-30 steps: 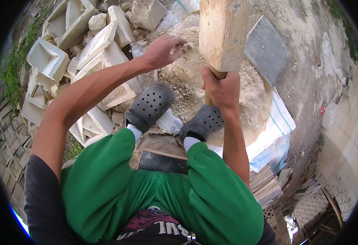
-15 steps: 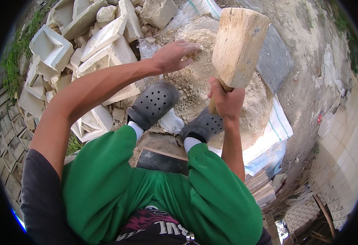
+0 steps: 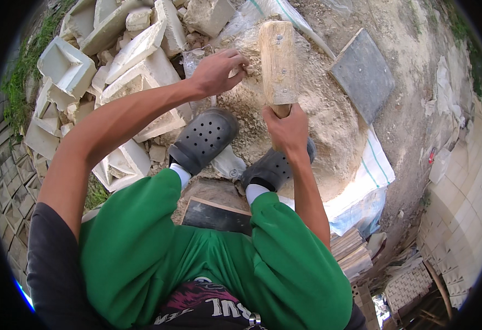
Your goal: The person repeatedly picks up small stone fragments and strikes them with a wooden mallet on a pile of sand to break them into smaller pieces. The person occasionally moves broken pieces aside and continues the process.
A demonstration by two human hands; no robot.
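My right hand (image 3: pixel 288 130) is wrapped round the short handle of a wooden mallet (image 3: pixel 279 63). Its pale, worn block head, marked with a few nail or screw heads, is over the heap of crushed, whitish rubble (image 3: pixel 329 137) beyond my shoes. Whether the head touches the heap, I cannot tell. To its left, my left hand (image 3: pixel 217 71) hovers by the near-left part of the heap, fingers loosely bent and the thumb apart from them. Nothing shows in that hand. Crumbled material below the mallet head is partly hidden by it.
Broken pale cast blocks (image 3: pixel 142 71) are piled at the left. A white woven sheet (image 3: pixel 370 176) lies under the heap. A grey flat slab (image 3: pixel 363 76) rests at its far right edge. My dark clogs (image 3: pixel 205 140) stand at the near edge, with a dark board (image 3: pixel 216 215) between my legs.
The mallet has come down and left, away from the grey slab, still in my right hand. My left hand has shifted slightly left, its fingers more bent.
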